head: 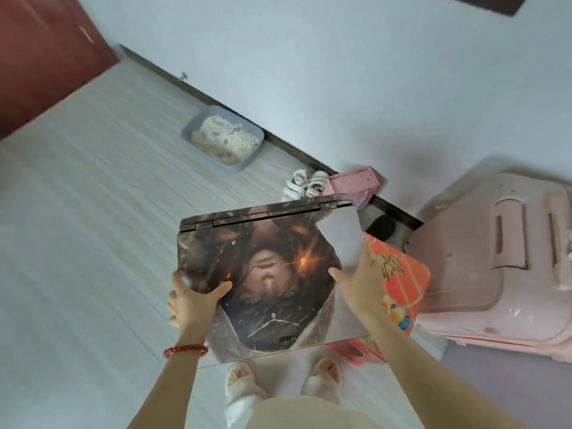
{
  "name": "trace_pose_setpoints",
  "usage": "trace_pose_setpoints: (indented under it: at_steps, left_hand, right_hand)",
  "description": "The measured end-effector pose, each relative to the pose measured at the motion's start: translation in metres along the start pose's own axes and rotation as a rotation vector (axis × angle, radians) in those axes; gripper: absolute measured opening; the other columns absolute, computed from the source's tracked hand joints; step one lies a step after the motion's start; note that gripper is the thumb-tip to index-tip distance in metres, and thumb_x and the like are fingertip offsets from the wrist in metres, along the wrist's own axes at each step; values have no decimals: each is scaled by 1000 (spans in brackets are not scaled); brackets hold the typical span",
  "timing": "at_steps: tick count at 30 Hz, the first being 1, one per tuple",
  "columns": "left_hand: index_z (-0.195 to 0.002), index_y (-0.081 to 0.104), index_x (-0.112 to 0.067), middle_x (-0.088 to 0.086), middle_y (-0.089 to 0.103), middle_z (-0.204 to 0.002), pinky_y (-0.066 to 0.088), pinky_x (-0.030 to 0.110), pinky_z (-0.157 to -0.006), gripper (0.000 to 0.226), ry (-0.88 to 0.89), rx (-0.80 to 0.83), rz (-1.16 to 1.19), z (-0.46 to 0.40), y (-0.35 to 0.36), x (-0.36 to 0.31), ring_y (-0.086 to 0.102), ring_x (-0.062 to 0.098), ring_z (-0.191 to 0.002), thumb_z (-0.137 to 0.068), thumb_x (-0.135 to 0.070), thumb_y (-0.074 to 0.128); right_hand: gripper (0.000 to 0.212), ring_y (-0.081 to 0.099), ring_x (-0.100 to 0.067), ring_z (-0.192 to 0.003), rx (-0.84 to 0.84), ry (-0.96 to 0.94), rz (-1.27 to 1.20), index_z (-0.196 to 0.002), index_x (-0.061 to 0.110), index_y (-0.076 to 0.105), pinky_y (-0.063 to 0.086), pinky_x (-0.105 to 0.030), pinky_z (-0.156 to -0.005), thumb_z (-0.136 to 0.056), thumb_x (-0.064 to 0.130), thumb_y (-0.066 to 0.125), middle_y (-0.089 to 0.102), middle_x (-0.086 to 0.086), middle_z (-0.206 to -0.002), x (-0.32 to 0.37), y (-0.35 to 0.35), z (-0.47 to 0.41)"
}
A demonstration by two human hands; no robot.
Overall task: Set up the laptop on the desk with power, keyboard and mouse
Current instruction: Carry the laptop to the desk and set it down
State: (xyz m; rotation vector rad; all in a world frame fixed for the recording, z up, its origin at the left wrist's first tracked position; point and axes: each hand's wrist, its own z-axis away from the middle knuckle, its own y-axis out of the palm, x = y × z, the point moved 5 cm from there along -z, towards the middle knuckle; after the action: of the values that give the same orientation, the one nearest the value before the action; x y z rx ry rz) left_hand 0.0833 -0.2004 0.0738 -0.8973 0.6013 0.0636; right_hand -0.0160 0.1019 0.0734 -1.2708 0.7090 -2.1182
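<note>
I carry a closed laptop [272, 274] flat in front of me above the floor. Its lid bears a dark printed picture skin, with the hinge edge away from me. My left hand [193, 300] grips the left edge, thumb on the lid and fingers under it. My right hand [362, 283] grips the right edge the same way, thumb laid on top. No desk, power cable, keyboard or mouse is in view.
A pink suitcase [495, 261] lies at the right with an orange box [402, 283] beside it. A grey litter tray [223, 139] sits by the wall, small shoes [301, 184] and a pink box [353, 182] near it. A red-brown door [46, 57] stands far left.
</note>
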Motion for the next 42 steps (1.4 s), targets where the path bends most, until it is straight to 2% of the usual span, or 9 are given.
trace_pose_setpoints:
  at_steps: [4, 8, 15, 23, 32, 42]
  left_hand:
    - [-135, 23, -22, 24, 39, -134, 27, 58, -102, 98, -100, -125, 131, -12, -99, 48, 32, 41, -126, -60, -42, 82]
    - [-136, 24, -19, 24, 40, -134, 28, 57, -101, 98, -177, -230, 218, -32, -197, 104, 34, 42, -125, -60, -43, 81]
    - [-134, 25, -18, 23, 42, -132, 28, 55, -101, 96, -319, -431, 345, -69, -375, 244, 34, 41, -124, -60, -47, 80]
    - [-128, 29, -19, 21, 45, -129, 30, 55, -100, 89, -504, -641, 478, -85, -513, 356, 37, 40, -122, -61, -53, 77]
    - [-119, 34, -20, 19, 49, -124, 33, 53, -96, 79, -638, -837, 576, -155, -637, 441, 42, 39, -117, -61, -54, 76]
    - [-128, 31, -20, 19, 46, -130, 32, 54, -99, 83, -773, -1054, 639, -276, -843, 513, 40, 40, -121, -65, -53, 74]
  right_hand:
    - [88, 30, -37, -133, 107, -163, 109, -145, 19, 10, 32, -52, -105, -80, 40, 65, 32, -19, -145, 103, 46, 38]
    - [88, 34, -39, -130, 186, -247, 173, -144, 23, 10, 33, -56, -100, -79, 40, 65, 31, -16, -145, 192, 110, 93]
    - [90, 36, -40, -127, 333, -441, 237, -144, 22, 11, 32, -56, -98, -76, 40, 68, 31, -14, -145, 335, 265, 222]
    - [88, 38, -40, -126, 502, -659, 279, -143, 24, 15, 32, -53, -98, -76, 39, 69, 32, -13, -144, 461, 403, 340]
    - [90, 36, -40, -128, 671, -847, 322, -143, 26, 15, 32, -54, -99, -74, 40, 70, 31, -12, -145, 607, 565, 430]
    - [92, 30, -39, -133, 844, -1011, 319, -145, 26, 11, 29, -56, -103, -75, 39, 70, 24, -11, -151, 824, 767, 554]
